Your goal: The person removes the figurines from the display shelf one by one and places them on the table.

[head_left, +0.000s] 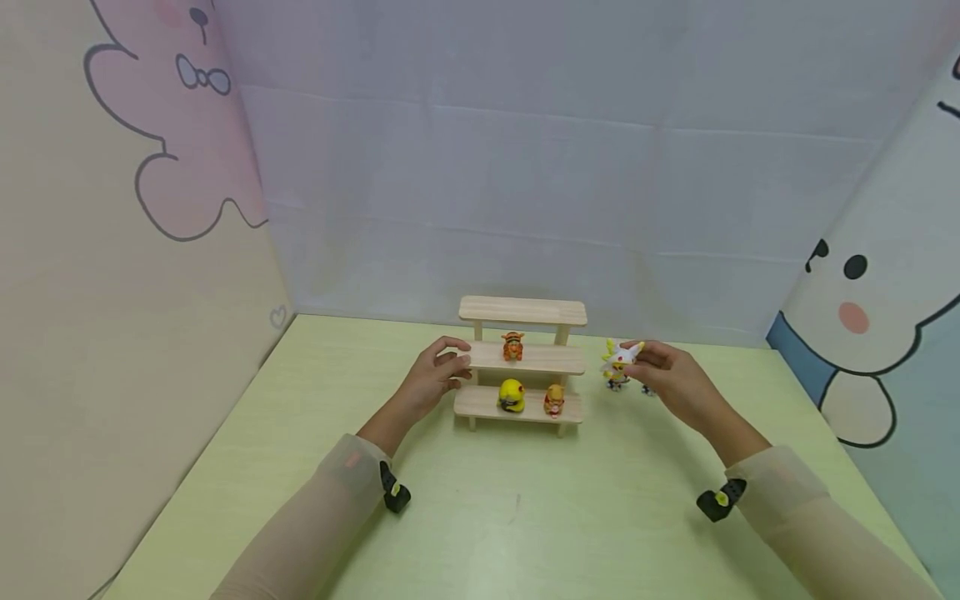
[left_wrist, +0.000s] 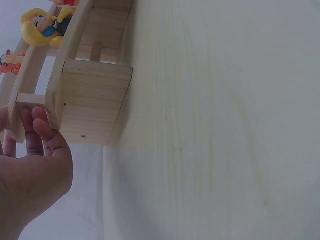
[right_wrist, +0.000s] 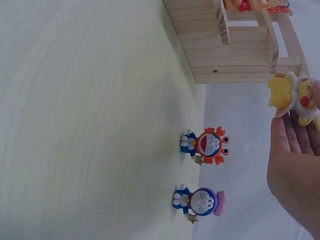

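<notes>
A three-tier wooden display shelf [head_left: 522, 310] stands toward the back of the table. My left hand [head_left: 435, 379] grips the left end of its middle board, with curled fingers at the edge in the left wrist view. To the right of the shelf, my right hand [head_left: 671, 383] pinches a yellow Pikachu figurine [right_wrist: 292, 95] in a white hood, held in the air. An orange tiger figurine [head_left: 513, 346] sits on the middle board. The lowest board carries a yellow-haired figurine [head_left: 512, 396] and a small bear figurine [head_left: 554, 400].
Beyond the right hand, two blue-and-white cat figurines stand on the table, one in an orange crab hood [right_wrist: 209, 144] and one in a purple-pink hat [right_wrist: 201, 201]. A cloth backdrop [head_left: 450, 167] rises behind the table [head_left: 495, 517], with printed panels at both sides.
</notes>
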A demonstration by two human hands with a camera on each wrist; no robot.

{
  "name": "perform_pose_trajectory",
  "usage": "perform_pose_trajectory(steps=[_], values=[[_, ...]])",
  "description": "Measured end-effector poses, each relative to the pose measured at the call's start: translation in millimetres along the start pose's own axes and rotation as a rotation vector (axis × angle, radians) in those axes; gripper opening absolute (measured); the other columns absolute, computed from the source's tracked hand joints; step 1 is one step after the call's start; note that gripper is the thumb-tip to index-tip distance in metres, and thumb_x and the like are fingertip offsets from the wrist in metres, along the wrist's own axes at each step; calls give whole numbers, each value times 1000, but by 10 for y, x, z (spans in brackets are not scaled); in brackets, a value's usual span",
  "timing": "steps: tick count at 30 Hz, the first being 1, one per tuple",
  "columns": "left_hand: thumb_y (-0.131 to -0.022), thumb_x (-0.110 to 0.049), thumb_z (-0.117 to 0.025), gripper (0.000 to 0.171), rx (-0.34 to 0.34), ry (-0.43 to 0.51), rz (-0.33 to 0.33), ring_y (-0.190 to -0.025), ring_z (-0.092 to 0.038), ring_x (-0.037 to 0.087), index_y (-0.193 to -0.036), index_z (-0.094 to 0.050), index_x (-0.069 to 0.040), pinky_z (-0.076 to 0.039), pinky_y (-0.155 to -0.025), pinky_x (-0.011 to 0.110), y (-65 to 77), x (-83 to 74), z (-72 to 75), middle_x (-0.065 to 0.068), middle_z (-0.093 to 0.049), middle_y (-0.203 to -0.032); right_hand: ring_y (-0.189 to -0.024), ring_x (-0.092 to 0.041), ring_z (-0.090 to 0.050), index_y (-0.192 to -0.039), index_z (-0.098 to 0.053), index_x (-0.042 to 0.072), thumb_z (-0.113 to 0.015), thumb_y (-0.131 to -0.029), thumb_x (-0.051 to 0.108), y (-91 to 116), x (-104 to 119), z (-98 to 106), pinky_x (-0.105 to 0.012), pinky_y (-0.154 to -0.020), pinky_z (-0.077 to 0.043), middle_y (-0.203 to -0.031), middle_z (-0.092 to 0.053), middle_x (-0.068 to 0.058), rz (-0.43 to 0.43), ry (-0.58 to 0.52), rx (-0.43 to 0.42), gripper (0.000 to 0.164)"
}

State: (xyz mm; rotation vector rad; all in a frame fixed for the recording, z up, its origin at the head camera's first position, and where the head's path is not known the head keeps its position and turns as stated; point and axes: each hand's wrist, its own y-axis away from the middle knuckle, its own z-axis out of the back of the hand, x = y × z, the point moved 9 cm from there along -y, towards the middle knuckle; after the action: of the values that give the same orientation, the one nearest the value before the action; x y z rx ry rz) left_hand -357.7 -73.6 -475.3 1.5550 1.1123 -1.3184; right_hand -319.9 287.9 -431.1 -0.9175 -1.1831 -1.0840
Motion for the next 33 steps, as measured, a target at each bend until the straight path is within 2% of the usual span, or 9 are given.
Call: perform_pose_trajectory(steps=[3, 8, 18, 26, 33], values=[[-105, -16, -63, 21, -5, -1, 3, -89, -65, 21, -125, -58, -12, -50, -75, 30, -7, 6, 9, 3, -59, -92, -114, -6, -60, -122, -57, 3, -70, -101, 24, 27, -82, 18, -19, -95, -49, -130, -60, 8, -21, 20, -5, 32], [-105, -16, -63, 21, -8, 1, 6, -89, -65, 21, -125, -58, -12, -50, -75, 30, -6, 11, 16, 4, -59, -92, -115, -6, -61, -131, -56, -1, -69, -101, 26, 69, -207, 31, -19, -98, -50, -131, -61, 3, -35, 61, 2, 43], [-105, -17, -63, 24, 1, -6, -6, -89, -64, 21, -127, -56, -9, -50, -75, 29, 11, -8, 2, 3, -59, -91, -111, -6, -63, -129, -57, 0, -65, -104, 17, 119, -420, 61, -21, -97, -51, -128, -61, 3, -50, 3, 20, 31], [-105, -15, -62, 19, -3, 3, -3, -90, -64, 22, -123, -59, -12, -50, -73, 28, 7, -7, -2, 2, -59, -90, -106, -7, -62, -126, -54, -2, -66, -103, 15, 137, -582, 106, -24, -94, -53, -122, -59, 1, -104, 14, 14, 32], [-104, -17, -64, 19, 0, -2, -12, -89, -65, 21, -123, -59, -13, -51, -72, 28, -7, 1, 9, 2, -60, -90, -105, -7, -63, -130, -53, -8, -66, -101, 8, 162, -658, 65, -25, -91, -54, -127, -58, 1, -101, 5, 30, 35]])
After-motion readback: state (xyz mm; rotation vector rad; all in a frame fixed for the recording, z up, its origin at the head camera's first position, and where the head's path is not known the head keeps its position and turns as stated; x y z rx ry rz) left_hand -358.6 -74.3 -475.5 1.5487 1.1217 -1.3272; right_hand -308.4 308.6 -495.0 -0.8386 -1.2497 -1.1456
